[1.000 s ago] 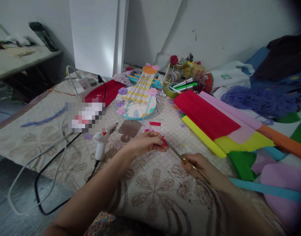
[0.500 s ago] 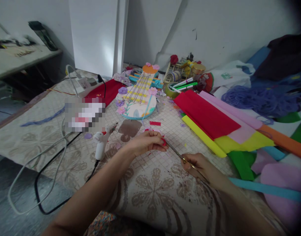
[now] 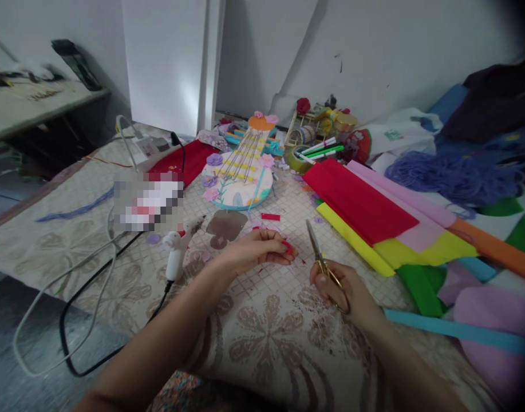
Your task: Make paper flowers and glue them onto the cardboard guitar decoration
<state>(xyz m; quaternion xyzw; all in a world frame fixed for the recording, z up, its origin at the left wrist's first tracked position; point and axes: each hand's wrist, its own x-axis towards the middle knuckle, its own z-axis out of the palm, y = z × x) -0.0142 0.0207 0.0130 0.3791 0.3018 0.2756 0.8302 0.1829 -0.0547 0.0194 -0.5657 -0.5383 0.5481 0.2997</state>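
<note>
My left hand point(image 3: 264, 249) is closed in a pinch on a small red piece of felt point(image 3: 287, 247) above the tablecloth. In my right hand point(image 3: 342, 286) is a pair of scissors point(image 3: 317, 243) with gold handles; their blades look closed, point up and away, and stand apart from the red piece. Beyond my left hand lies a short red strip point(image 3: 271, 217), with tiny red scraps around. A decorated guitar shape point(image 3: 240, 180) with felt flowers lies further back. To the left of my left hand is a white hot glue gun point(image 3: 175, 257).
Red felt sheets point(image 3: 360, 200) and yellow felt point(image 3: 356, 237) are piled at the right, near purple yarn point(image 3: 451, 177). Markers point(image 3: 324, 150) lie by a tape roll. Cables point(image 3: 68, 303) hang over the table's left edge. A power strip point(image 3: 150, 146) sits at the back left.
The scissors have moved away from the red piece, and their tips have swung upward. My right hand has turned with them. My left hand has barely moved.
</note>
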